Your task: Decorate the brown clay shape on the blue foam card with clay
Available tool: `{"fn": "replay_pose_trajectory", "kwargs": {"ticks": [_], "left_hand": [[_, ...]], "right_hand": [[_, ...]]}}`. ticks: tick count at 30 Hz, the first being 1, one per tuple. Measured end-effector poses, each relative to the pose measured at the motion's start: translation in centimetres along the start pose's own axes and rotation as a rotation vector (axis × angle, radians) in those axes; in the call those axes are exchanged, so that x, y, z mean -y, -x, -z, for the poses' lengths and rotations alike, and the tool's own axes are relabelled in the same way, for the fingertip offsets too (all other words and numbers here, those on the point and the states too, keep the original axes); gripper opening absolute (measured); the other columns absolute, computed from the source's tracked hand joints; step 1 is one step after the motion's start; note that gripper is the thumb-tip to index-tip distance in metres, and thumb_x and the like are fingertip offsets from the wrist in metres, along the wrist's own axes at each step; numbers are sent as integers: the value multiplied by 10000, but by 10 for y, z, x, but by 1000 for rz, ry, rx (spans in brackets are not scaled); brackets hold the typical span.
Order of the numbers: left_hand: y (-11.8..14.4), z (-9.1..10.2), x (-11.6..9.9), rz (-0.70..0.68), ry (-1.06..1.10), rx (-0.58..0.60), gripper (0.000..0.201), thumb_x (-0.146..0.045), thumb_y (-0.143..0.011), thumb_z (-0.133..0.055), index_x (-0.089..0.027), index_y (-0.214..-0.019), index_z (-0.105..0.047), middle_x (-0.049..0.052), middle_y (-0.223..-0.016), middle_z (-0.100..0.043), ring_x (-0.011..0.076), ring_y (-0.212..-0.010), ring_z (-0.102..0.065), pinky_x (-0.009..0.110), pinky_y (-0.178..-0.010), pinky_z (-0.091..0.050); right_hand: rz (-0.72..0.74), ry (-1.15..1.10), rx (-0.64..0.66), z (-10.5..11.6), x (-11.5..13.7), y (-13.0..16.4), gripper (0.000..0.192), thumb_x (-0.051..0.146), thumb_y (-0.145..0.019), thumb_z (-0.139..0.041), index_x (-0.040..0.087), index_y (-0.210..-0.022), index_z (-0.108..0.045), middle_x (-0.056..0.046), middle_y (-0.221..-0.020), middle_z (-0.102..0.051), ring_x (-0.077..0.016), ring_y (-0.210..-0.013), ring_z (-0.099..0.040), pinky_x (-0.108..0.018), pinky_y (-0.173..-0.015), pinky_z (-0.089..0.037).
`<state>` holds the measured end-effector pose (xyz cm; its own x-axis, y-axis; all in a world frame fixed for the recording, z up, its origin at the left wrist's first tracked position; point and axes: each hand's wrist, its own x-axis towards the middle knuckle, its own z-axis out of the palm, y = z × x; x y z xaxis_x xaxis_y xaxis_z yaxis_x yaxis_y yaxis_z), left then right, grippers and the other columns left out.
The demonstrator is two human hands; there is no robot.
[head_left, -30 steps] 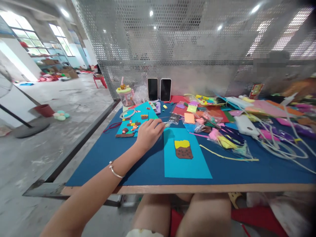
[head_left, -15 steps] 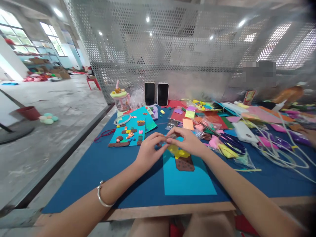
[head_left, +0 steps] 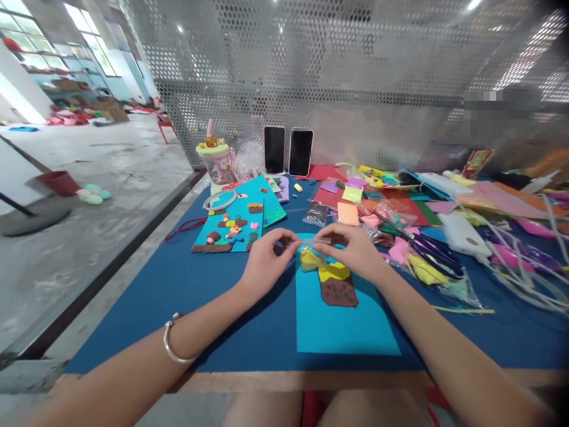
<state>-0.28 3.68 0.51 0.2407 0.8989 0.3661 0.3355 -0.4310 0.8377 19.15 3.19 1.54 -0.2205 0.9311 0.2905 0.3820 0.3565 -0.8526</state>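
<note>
Head view: left hand [head_left: 267, 261] and right hand [head_left: 356, 252] pinch a clear bag [head_left: 307, 243] containing a yellow lump [head_left: 310, 259].

Perforated grey metal screen [head_left: 355, 77], twelve o'clock. Tall multi-paned window [head_left: 95, 42], ten, bright. Scuffed grey concrete floor [head_left: 111, 219], nine. Blue-topped, wood-edged counter [head_left: 267, 350], six. White ceiling light [head_left: 475, 5], two.

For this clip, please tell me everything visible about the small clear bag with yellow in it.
The small clear bag looks like thin, crinkled plastic, with a soft-looking yellow lump in its lower part. Its upper edge is pinched at one end by the left hand and at the other by the right hand. It is over the far part of the bright blue sheet; whether it touches the sheet, or its mouth is open, I cannot tell.
</note>
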Motion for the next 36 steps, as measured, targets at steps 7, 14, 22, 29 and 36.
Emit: {"fn": "replay_pose_trajectory", "kwargs": {"ticks": [7,14,22,29,36], "left_hand": [[-3,-1,1,-80,-54,34,155,-296,-896,-487,-185,-826,-569,20,-843,-620,148,-786,-596,257,-693,-499],[-7,-2,-2,-269,-187,12,101,-252,-865,-581,-192,-796,-624,8,-772,-651,140,-726,-598,249,-656,-485],[-57,-18,1,-292,-336,60,227,-264,-901,-551,-189,-1112,-588,43,-1067,-670,134,-883,-630,243,-773,-514],[-91,-49,28,-149,-639,83,448,-309,-774,-724,-131,-1162,-588,159,-1216,-592,311,-1142,-532,417,-953,-429],[-91,-54,17,-100,-786,93,244,-197,-840,-599,-174,-1079,-643,114,-1110,-613,270,-1048,-574,356,-849,-456]], "right_hand": [[72,22,8,2,1,0,108,282,-799,-646,192,-741,-631,-29,-783,-672,-159,-738,-627,-297,-709,-522],[179,67,10,5,3,0,170,320,-818,-628,200,-701,-599,-33,-781,-651,-171,-750,-610,-309,-683,-501],[254,312,-521,30,-17,-12,167,319,-852,-579,200,-849,-696,-69,-849,-606,-189,-755,-561,-325,-673,-473],[166,473,-452,47,-54,-19,348,167,-787,-521,164,-1097,-678,-86,-937,-586,-197,-805,-579,-347,-752,-497],[159,456,-342,44,-53,-18,256,182,-807,-511,174,-974,-705,-70,-871,-653,-161,-691,-581,-312,-679,-500]]}}
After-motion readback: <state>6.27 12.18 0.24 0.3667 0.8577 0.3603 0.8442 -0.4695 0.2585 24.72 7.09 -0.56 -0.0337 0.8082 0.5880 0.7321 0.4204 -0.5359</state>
